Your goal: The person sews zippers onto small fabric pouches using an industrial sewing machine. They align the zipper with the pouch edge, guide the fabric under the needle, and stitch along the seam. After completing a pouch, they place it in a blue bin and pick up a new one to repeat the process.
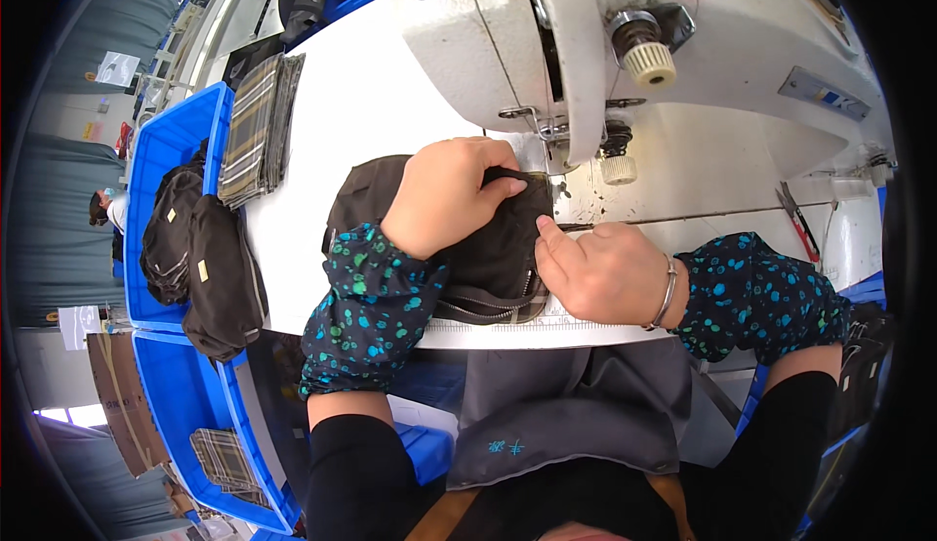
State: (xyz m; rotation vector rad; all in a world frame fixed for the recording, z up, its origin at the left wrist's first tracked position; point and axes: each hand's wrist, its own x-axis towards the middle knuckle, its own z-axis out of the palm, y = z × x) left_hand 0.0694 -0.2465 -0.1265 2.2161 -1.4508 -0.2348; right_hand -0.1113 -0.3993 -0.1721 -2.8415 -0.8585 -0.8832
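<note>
A dark brown zippered bag (488, 248) lies on the white sewing table, its metal zipper along the near edge and a bit of plaid lining showing at the corner. My left hand (449, 194) pinches a fold of its upper edge, close by the needle area of the white sewing machine (478, 43). Against the bag's right edge rests my right hand (605, 272), index finger and thumb at the fabric and the other fingers curled in. The machine's presser foot (558, 165) stands just beyond the fold; whether it touches the cloth I cannot tell.
Thread snips (800, 224) with red handles lie on the table at right. A stack of plaid cloth (262, 131) sits at the left edge. Blue bins (181, 331) stand beyond it, with dark bags (220, 272) and more plaid pieces (226, 463). A ruler strip (468, 326) runs along the near edge.
</note>
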